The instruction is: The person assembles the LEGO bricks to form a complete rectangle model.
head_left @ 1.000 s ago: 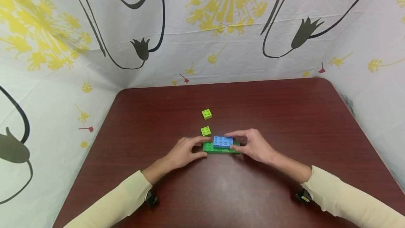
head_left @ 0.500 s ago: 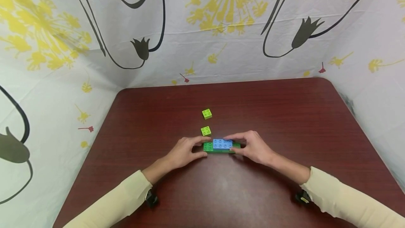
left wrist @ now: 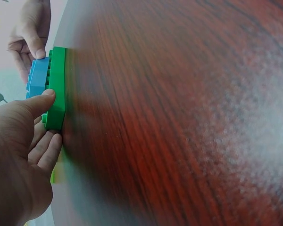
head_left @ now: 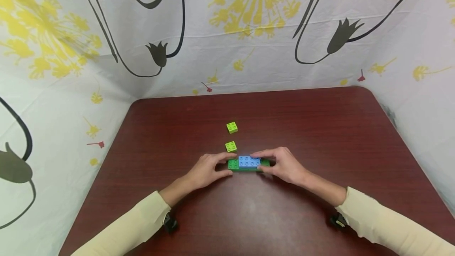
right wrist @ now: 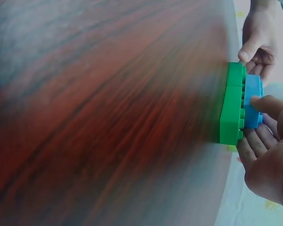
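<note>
A long green brick (head_left: 233, 164) lies flat on the dark red table (head_left: 249, 216), and a blue brick (head_left: 249, 162) sits on top of its middle and right part. My left hand (head_left: 224, 165) pinches the green brick's left end between thumb and forefinger. My right hand (head_left: 266, 163) grips the right end of the blue brick, forefinger behind and thumb in front. In the left wrist view the thumb (left wrist: 37, 101) presses on the green brick (left wrist: 56, 89). The right wrist view shows my thumb (right wrist: 269, 104) on the blue brick (right wrist: 252, 101), which sits on the green brick (right wrist: 232, 106).
Two small lime-green square bricks lie behind the stack, one (head_left: 231, 146) just past my left fingers and one (head_left: 232, 127) farther back. White cloth walls with yellow and black flower prints (head_left: 249, 31) close in the table at the back and both sides.
The blue brick has come down and slightly left, from just above the green brick to sitting on it. My right hand followed it; my left hand stayed put.
</note>
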The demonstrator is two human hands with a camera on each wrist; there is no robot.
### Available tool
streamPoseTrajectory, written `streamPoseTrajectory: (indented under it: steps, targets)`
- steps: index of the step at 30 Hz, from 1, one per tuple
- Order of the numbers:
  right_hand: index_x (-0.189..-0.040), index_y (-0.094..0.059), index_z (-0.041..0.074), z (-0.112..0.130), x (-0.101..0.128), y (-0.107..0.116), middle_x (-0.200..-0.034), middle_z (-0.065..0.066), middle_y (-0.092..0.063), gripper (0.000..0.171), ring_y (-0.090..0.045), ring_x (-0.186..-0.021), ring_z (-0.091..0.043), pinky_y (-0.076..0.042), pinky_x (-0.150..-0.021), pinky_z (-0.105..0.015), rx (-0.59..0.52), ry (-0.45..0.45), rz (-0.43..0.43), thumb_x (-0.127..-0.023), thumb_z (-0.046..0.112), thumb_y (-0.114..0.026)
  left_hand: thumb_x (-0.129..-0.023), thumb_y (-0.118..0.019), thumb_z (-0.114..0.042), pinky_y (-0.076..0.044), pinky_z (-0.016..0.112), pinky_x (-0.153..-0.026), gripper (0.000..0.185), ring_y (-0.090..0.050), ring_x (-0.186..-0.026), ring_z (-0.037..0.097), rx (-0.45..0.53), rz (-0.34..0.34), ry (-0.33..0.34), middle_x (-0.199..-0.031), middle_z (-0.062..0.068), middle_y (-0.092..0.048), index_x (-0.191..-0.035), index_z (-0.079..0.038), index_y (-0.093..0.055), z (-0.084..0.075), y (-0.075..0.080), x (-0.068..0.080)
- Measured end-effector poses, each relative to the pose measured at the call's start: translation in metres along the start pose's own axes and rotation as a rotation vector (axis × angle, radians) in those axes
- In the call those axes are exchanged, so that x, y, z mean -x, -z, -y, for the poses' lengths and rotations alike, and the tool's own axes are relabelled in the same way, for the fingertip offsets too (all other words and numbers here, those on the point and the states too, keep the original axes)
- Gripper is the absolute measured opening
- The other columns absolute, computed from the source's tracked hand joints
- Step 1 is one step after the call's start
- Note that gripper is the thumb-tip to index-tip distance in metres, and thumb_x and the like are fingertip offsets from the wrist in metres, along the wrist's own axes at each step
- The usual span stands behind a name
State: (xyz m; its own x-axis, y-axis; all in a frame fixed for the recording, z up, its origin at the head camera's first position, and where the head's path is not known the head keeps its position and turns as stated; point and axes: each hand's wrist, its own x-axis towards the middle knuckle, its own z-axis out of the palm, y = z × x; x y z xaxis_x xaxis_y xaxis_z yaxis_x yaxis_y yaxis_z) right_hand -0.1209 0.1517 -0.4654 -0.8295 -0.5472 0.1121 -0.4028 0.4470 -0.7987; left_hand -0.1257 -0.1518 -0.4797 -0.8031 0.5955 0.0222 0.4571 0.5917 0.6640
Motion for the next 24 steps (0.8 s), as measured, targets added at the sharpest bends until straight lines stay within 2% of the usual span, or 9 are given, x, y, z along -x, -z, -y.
streamPoseTrajectory:
  steps: [5,11,16,24]
  targets:
    - [-0.129,-0.078,0.014,-0.0024,0.001,-0.0012,-0.126,-0.007,-0.076,0.042,-0.07,-0.104,-0.018,-0.06,-0.088,-0.039,0.033,0.011,-0.012,-0.09,0.004,-0.086,-0.095,-0.084,-0.025,-0.056,0.034,-0.101,0.056,-0.068,-0.119,0.007,-0.002,0.003,0.004,-0.14,-0.002,-0.069,-0.147,-0.021,-0.064,-0.0009,0.0,-0.0004]
    - [-0.129,-0.079,0.014,-0.0032,0.002,-0.004,-0.125,-0.005,-0.076,0.043,-0.071,-0.104,-0.017,-0.06,-0.089,-0.04,0.063,0.029,-0.044,-0.088,0.007,-0.088,-0.094,-0.085,-0.025,-0.056,0.034,-0.1,0.056,-0.069,-0.118,0.008,-0.009,-0.003,-0.002,-0.139,-0.001,-0.07,-0.146,-0.02,-0.065,-0.0014,-0.0003,-0.0002]
    - [-0.126,-0.08,0.012,-0.0033,0.0022,-0.0065,-0.121,-0.008,-0.077,0.042,-0.073,-0.104,-0.018,-0.061,-0.088,-0.042,0.088,0.051,-0.079,-0.086,0.007,-0.09,-0.095,-0.084,-0.024,-0.057,0.034,-0.1,0.055,-0.069,-0.118,0.008,-0.004,-0.002,-0.003,-0.139,-0.001,-0.07,-0.146,-0.019,-0.065,-0.001,-0.0003,-0.0005]
    - [-0.125,-0.08,0.013,-0.0051,0.0022,-0.0089,-0.119,-0.01,-0.078,0.043,-0.073,-0.101,-0.017,-0.061,-0.084,-0.04,0.091,0.038,-0.095,-0.084,0.007,-0.091,-0.097,-0.082,-0.021,-0.057,0.035,-0.099,0.052,-0.069,-0.118,0.008,-0.008,0.001,0.011,-0.14,-0.001,-0.07,-0.146,-0.021,-0.065,-0.0018,0.0,-0.0008]
